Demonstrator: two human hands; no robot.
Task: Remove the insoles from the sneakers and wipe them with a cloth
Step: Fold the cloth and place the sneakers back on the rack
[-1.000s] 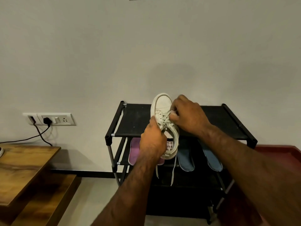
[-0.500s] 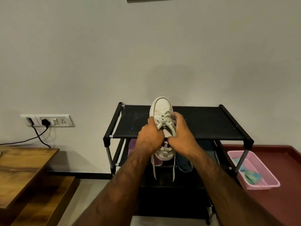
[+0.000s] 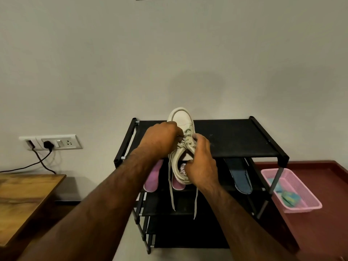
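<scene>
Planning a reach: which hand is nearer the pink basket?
Right. The right hand holds the sneaker on the side toward the pink basket; the left hand holds its far side.

Dim, soft shadows, wide-angle edge distortion

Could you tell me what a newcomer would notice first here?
A white sneaker, gripped by the left hand and right hand at centre, laces dangling, stands out first. Behind it, a black shoe rack holds pink insoles and a blue insole; a pink basket sits right of it.
</scene>
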